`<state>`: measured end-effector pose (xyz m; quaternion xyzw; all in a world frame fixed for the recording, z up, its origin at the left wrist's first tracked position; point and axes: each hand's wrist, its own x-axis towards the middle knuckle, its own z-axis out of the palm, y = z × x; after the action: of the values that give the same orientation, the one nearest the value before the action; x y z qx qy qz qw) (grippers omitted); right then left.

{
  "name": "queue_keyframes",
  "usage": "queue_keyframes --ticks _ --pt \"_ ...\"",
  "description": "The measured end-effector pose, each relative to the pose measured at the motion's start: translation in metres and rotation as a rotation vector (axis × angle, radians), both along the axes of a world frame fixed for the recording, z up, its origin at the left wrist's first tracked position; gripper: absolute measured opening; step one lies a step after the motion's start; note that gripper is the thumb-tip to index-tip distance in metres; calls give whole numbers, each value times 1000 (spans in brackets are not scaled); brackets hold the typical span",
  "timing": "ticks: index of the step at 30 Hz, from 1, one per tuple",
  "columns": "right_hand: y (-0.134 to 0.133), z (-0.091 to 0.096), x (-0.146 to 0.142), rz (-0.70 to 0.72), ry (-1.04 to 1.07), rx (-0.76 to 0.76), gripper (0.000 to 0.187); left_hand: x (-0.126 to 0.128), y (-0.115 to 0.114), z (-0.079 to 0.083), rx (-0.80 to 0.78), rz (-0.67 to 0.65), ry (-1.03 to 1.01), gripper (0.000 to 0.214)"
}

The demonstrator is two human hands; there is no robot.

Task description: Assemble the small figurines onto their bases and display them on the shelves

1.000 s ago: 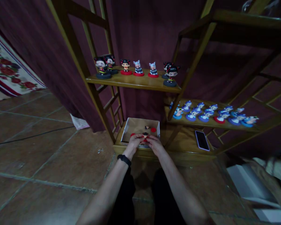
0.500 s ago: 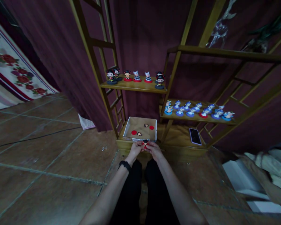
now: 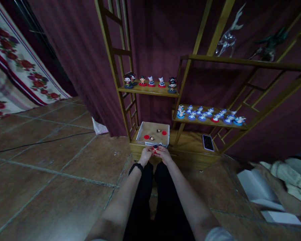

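Observation:
Between my two hands is a small black-haired figurine (image 3: pixel 155 148) with a red base under it. My left hand (image 3: pixel 146 155) closes on its left side, and my right hand (image 3: pixel 164 154) grips it from the right. Just beyond them stands a shallow open box (image 3: pixel 153 125) with a cardboard-brown inside. In it lie a figurine (image 3: pixel 152 138) beside a red disc (image 3: pixel 146 137), and another figurine (image 3: pixel 159 131) near a second red disc (image 3: pixel 164 133). My fingers cover part of the held figurine.
A wooden shelf unit (image 3: pixel 150 91) rises behind the box, with several figurines on its upper board. More blue and purple figurines (image 3: pixel 202 115) stand on the right board. A phone (image 3: pixel 208 143) lies on the lowest board. White boxes (image 3: pixel 256 187) are on the floor at right.
The view has shifted slightly, so the shelf's left side sits farther right. Both hands still hold the figurine in front of the box. The box's contents look the same.

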<state>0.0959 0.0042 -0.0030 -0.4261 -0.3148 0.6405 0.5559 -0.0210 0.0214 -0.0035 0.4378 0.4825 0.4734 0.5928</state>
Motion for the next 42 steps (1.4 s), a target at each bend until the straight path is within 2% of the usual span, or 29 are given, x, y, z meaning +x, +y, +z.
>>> queue_keyframes --ticks 8,16,21,42 --pt "-9 -1 -4 -58 -45 29 37 -7 -6 6 4 -24 10 18" --pt "-13 4 -3 -33 -120 24 31 -8 -13 12 -10 -62 14 19" --pt "-12 3 1 -20 -131 25 33 -7 -14 16 -21 -76 6 20" --pt "-1 -7 5 -4 -102 36 32 -4 -1 10 -31 -64 -9 20"
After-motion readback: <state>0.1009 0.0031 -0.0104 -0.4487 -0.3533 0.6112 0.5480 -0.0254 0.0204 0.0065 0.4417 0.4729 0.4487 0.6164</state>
